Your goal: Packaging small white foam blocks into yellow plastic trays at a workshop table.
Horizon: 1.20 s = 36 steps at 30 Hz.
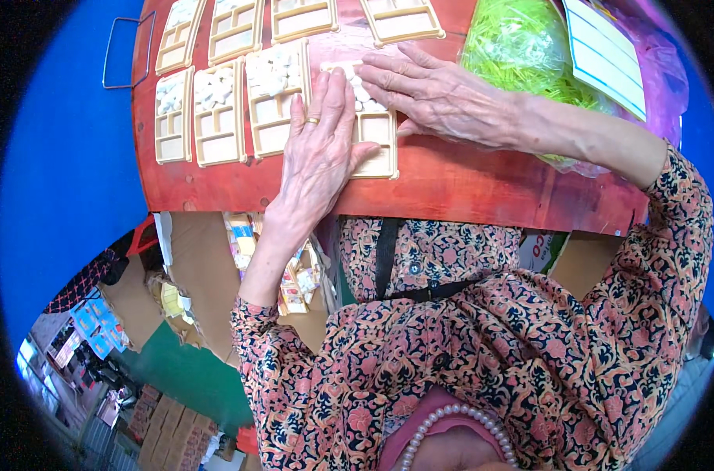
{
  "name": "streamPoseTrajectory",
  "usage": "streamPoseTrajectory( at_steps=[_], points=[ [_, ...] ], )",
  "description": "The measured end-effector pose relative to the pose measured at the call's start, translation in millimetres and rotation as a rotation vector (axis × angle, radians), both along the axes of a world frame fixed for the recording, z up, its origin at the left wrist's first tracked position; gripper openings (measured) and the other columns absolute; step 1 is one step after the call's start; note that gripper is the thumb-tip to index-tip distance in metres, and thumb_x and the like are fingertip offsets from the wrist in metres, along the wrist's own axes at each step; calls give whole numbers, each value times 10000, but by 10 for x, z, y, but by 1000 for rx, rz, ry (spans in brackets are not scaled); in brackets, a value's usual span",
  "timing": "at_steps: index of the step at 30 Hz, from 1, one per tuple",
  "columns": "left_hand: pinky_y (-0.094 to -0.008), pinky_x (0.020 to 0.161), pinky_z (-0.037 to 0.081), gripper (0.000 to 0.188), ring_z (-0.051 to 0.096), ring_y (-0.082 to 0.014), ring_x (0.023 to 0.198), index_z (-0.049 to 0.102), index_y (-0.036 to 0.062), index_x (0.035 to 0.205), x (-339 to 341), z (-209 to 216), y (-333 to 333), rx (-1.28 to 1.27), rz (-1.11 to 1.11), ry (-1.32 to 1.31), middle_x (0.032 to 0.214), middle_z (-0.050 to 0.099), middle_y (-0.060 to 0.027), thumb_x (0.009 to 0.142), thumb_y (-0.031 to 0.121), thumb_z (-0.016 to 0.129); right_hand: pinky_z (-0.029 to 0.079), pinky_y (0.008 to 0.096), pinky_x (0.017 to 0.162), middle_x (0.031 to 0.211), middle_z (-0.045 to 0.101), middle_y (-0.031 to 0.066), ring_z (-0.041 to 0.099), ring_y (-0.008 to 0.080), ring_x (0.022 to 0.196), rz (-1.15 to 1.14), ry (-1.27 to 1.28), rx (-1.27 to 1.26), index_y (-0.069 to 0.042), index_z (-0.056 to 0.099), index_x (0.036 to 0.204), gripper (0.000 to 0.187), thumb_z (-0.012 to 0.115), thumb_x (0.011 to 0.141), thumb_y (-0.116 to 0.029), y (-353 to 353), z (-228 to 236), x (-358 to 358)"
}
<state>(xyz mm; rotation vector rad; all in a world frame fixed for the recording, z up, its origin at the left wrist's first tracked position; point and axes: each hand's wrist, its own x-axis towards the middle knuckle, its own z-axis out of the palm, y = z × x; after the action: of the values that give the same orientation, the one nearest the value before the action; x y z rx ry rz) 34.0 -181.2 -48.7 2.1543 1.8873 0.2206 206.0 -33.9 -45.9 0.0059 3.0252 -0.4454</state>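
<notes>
Left hand (322, 145): flat, gripping nothing visible, across tray (377, 163) | right hand (439, 98): fingers extended, unclenched, at white pieces (366, 98) | tray: by red table's (451, 184) near edge | risk: pieces might spill over its side if fingertips push too hard
</notes>
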Motion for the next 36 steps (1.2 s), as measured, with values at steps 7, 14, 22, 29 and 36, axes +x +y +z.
streamPoseTrajectory(
  at_steps=[7, 14, 22, 29, 36],
  points=[
    [-510, 1085, 262, 797, 248, -301, 1390, 415, -51, 1341, -4, -32, 54, 25, -32, 45, 1454, 313, -168, 746, 406, 684, 244, 430, 1129, 1432, 364, 185, 290, 302, 1373, 2, 120, -86, 47, 416, 1309, 551, 563, 849, -218, 85, 62, -156],
    [-512, 1090, 248, 803, 228, -310, 1399, 408, -59, 1344, -6, -41, 29, 34, 6, 11, 1445, 322, -175, 746, 398, 686, 208, 437, 1144, 1464, 300, 209, 231, 310, 1398, -37, 0, -170, 42, 308, 1393, 626, 541, 880, -230, -10, 60, -58],
    [-523, 1088, 248, 808, 240, -325, 1394, 394, -72, 1344, -5, -50, 19, 24, 24, 2, 1464, 289, -198, 743, 373, 702, 250, 443, 1124, 1411, 342, 264, 297, 346, 1360, -44, 111, -43, 99, 316, 1360, 709, 539, 868, -360, -96, -47, -88],
    [-542, 1084, 251, 861, 244, -337, 1391, 307, -61, 1393, -27, 3, 41, 28, 48, -43, 1505, 223, -193, 761, 378, 691, 168, 445, 1155, 1489, 250, 213, 211, 310, 1407, -158, 18, -243, 29, 256, 1425, 646, 496, 926, -301, -17, 138, -68],
    [-516, 1100, 236, 885, 234, -313, 1398, 294, -31, 1412, -16, 24, 81, -9, -3, -109, 1521, 200, -176, 747, 396, 692, 141, 443, 1162, 1514, 213, 173, 165, 282, 1422, -112, -48, -112, 2, 226, 1446, 699, 500, 913, -358, -28, 45, 62]
  ],
)
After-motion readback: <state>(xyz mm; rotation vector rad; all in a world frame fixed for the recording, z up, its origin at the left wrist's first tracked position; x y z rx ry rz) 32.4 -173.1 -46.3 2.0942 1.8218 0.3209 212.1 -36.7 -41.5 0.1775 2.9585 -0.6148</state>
